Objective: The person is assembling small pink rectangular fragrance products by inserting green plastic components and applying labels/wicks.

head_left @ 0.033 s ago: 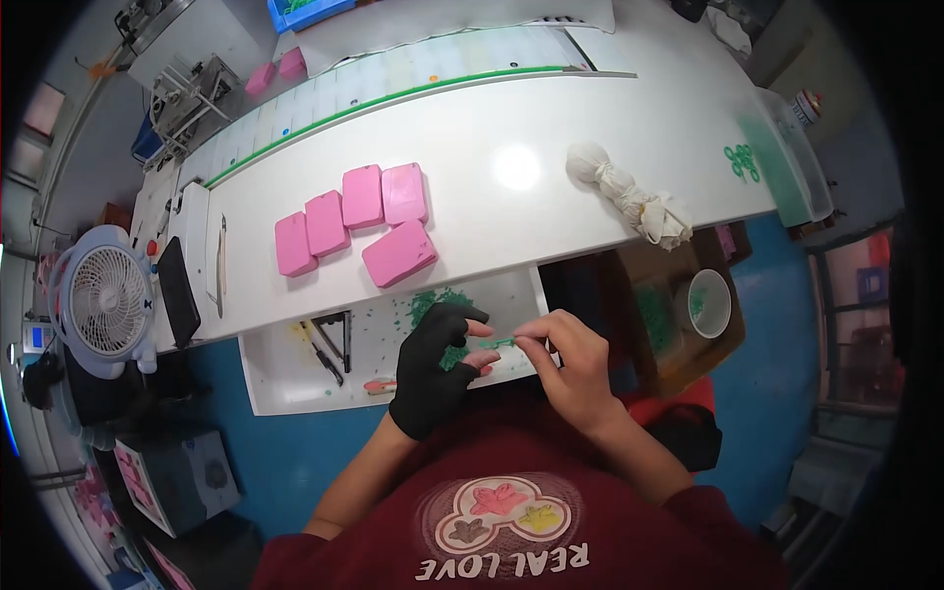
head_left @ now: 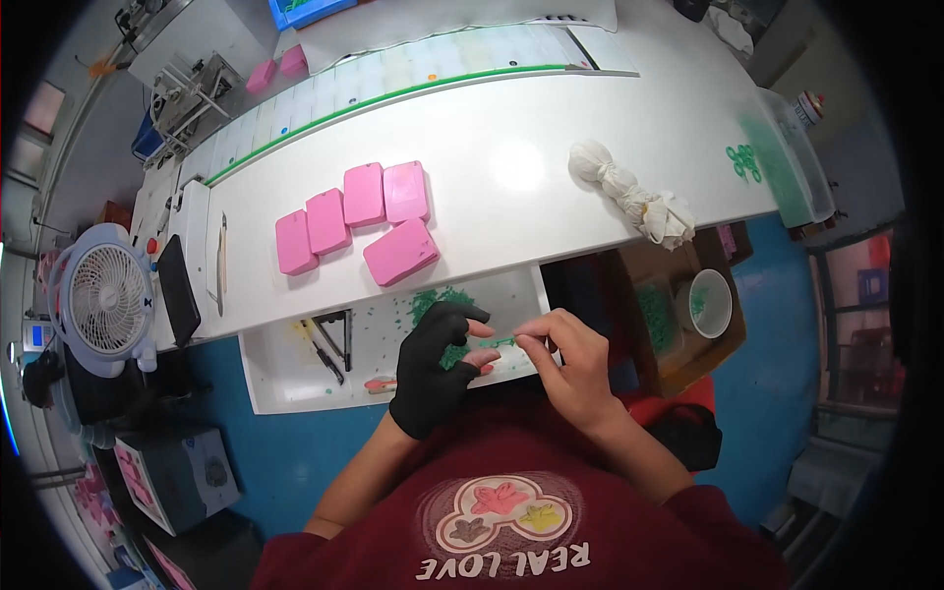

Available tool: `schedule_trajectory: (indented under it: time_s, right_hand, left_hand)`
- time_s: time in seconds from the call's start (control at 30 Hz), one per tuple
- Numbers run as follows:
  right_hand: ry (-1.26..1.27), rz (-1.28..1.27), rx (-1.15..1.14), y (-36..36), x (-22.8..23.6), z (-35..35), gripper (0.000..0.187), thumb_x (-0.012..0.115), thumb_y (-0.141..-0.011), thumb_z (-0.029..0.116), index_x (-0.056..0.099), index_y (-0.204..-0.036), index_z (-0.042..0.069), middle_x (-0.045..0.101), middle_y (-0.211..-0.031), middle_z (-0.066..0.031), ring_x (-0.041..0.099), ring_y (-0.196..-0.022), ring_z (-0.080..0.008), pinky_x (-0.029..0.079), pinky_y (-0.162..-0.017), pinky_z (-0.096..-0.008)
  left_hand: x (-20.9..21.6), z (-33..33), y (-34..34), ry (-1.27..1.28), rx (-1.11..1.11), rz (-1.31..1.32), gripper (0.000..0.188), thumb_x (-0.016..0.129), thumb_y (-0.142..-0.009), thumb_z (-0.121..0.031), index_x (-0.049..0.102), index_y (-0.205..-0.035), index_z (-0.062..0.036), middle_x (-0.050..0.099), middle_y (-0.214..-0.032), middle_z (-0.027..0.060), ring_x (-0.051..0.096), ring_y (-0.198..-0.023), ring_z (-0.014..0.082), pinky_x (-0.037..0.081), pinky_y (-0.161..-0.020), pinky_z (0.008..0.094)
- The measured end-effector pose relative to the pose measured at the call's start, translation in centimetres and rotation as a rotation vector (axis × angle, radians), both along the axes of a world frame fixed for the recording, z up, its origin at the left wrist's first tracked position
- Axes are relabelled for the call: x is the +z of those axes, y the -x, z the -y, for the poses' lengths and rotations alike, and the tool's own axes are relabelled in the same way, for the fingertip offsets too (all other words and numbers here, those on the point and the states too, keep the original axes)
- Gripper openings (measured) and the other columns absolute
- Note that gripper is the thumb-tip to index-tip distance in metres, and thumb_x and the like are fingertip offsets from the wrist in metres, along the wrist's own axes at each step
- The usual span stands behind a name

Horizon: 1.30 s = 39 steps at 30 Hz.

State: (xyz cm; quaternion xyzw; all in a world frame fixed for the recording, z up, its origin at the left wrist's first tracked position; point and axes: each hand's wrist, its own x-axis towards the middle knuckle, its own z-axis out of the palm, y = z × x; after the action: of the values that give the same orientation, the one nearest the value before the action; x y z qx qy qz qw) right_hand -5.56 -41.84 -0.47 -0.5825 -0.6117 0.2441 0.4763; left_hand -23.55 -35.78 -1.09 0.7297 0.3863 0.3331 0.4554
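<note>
Over a white drawer (head_left: 285, 391) below the table edge, my two hands face each other. My right hand (head_left: 570, 364) is bare, with thumb and forefinger pinched on a small, thin green plastic piece (head_left: 503, 342) that points left. My left hand (head_left: 433, 366) wears a black glove with bare fingertips. Its thumb and forefinger stand apart around the left end of the piece, and I see no contact. The other left fingers are curled and partly hidden. Behind this hand lies a heap of small green bits (head_left: 442, 297) in the drawer.
Several pink blocks (head_left: 410, 253) lie on the white table (head_left: 472, 138), along with a knotted white cloth bundle (head_left: 629, 197) and green rings (head_left: 743, 163). Black-handled tools (head_left: 329, 349) lie in the drawer. A brown box (head_left: 678, 366) with a white cup (head_left: 710, 303) stands right; a fan (head_left: 106, 295) stands left.
</note>
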Motion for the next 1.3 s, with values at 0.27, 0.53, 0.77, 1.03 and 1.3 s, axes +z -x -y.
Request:
schedule_trajectory:
  time_s: [0.27,0.53,0.77,1.03,1.3]
  right_hand:
    - [0.047,-0.013,0.002,0.5,-0.5,-0.2,0.007,0.068,-0.083,0.002,0.064,-0.089,0.001,0.062,-0.079,-0.0103,0.060,-0.069,-0.0243,0.046,-0.060,-0.0333]
    - [0.023,-0.043,-0.026,0.5,-0.5,-0.5,0.006,0.067,-0.084,0.000,0.067,-0.090,0.000,0.062,-0.077,-0.0091,0.057,-0.062,-0.0155,0.044,-0.056,-0.0263]
    - [0.014,0.016,-0.012,0.6,0.4,-0.3,0.008,0.069,-0.082,0.002,0.064,-0.088,0.003,0.062,-0.079,-0.0089,0.059,-0.067,-0.0227,0.046,-0.058,-0.0328]
    - [-0.064,0.024,0.009,0.6,1.0,-1.2,0.009,0.070,-0.081,0.003,0.064,-0.088,0.003,0.061,-0.079,-0.0085,0.058,-0.068,-0.0237,0.046,-0.060,-0.0339]
    - [-0.302,0.205,-0.271,-4.3,3.2,-2.4,0.011,0.070,-0.080,0.002,0.061,-0.086,0.004,0.057,-0.076,-0.0096,0.057,-0.068,-0.0258,0.046,-0.061,-0.0359]
  left_hand:
    - [0.2,-0.1,0.5,0.015,0.000,0.017,0.022,0.076,-0.071,-0.004,0.066,-0.090,-0.0043,0.062,-0.098,0.0084,0.061,-0.093,0.0230,0.048,-0.080,0.0321]
    - [0.0,-0.2,0.4,0.042,-0.002,0.045,0.021,0.075,-0.071,-0.003,0.066,-0.091,-0.0044,0.062,-0.098,0.0084,0.061,-0.094,0.0227,0.048,-0.081,0.0318]
    - [0.0,-0.1,0.6,0.040,0.006,0.038,0.020,0.074,-0.072,-0.002,0.066,-0.090,-0.0040,0.062,-0.098,0.0083,0.061,-0.094,0.0228,0.047,-0.082,0.0317]
    - [-0.2,-0.8,0.4,0.003,-0.004,0.031,0.021,0.073,-0.073,-0.003,0.066,-0.092,-0.0040,0.062,-0.098,0.0085,0.060,-0.092,0.0226,0.047,-0.081,0.0318]
    - [-0.2,-0.3,0.8,0.047,0.065,0.043,0.029,0.072,-0.071,-0.005,0.062,-0.099,-0.0021,0.061,-0.095,0.0100,0.060,-0.085,0.0206,0.049,-0.076,0.0307]
